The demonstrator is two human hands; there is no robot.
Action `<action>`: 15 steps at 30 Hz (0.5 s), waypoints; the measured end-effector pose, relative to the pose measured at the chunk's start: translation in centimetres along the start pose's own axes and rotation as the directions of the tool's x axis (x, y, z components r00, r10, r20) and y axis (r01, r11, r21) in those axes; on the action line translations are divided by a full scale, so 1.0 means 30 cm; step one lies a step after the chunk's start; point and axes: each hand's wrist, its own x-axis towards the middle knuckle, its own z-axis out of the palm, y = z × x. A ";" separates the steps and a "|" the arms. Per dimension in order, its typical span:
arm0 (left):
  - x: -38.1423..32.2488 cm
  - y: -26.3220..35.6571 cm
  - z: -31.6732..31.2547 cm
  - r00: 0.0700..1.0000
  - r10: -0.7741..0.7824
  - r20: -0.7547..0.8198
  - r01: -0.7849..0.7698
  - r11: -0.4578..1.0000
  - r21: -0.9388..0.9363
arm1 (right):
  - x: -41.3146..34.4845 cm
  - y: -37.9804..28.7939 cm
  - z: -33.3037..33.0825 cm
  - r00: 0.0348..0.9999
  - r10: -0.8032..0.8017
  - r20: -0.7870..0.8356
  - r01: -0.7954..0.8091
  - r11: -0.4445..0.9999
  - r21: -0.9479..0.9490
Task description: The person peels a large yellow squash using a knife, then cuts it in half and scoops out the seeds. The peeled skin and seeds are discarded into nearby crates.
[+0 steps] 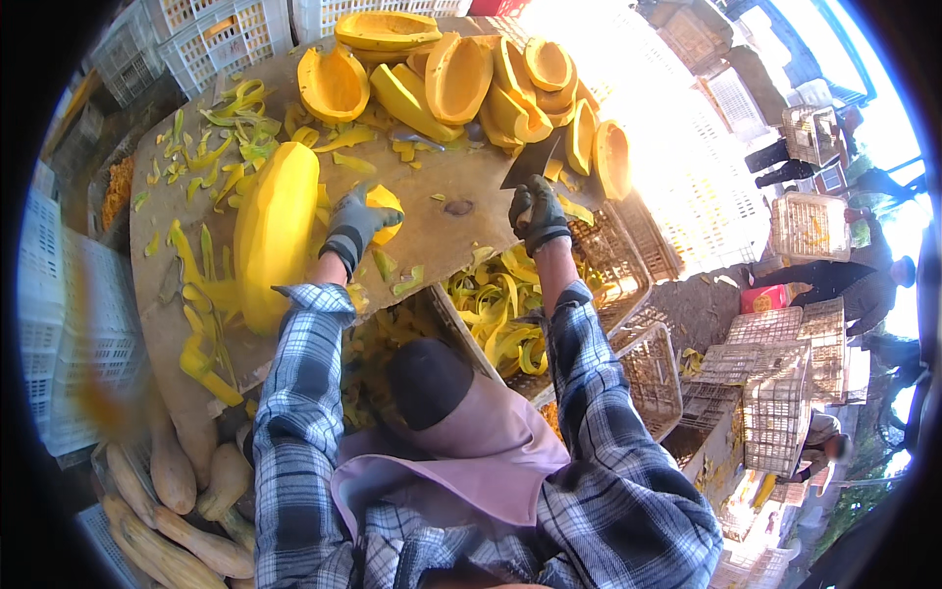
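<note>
My gloved left hand [358, 224] grips a small piece of peeled yellow squash [384, 213] on the wooden board [434, 258]. In my gloved right hand [539, 213] is the handle of a knife with a broad dark blade [531, 163], raised near the board's right side. A long, whole peeled squash [276, 235] lies just left of my left hand. Hollowed squash halves [458, 79] are heaped along the far edge, several with their scooped cavities facing up. Strips of peel [235, 132] are strewn over the board's left part.
Below the board's near edge, a crate [508, 309] holds a pile of peelings. Unpeeled squashes [176, 530] lie at lower left. White plastic crates [221, 51] are stacked at far left. On the right, people [846, 272] are among more crates [780, 390].
</note>
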 end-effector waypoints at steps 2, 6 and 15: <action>0.005 -0.022 0.001 0.998 -0.042 0.036 0.050 0.968 -0.246 | -0.017 -0.013 -0.041 0.988 -0.114 -0.109 0.114 0.993 -0.007; 0.006 -0.111 -0.021 0.983 -0.155 0.098 0.182 0.742 -0.645 | -0.218 0.015 -0.229 0.964 -0.215 -0.158 0.205 0.976 -0.077; -0.208 -0.148 -0.056 0.968 -0.014 0.250 0.247 -0.106 -0.963 | -0.455 0.267 -0.119 0.898 -0.354 0.263 0.306 0.073 -0.949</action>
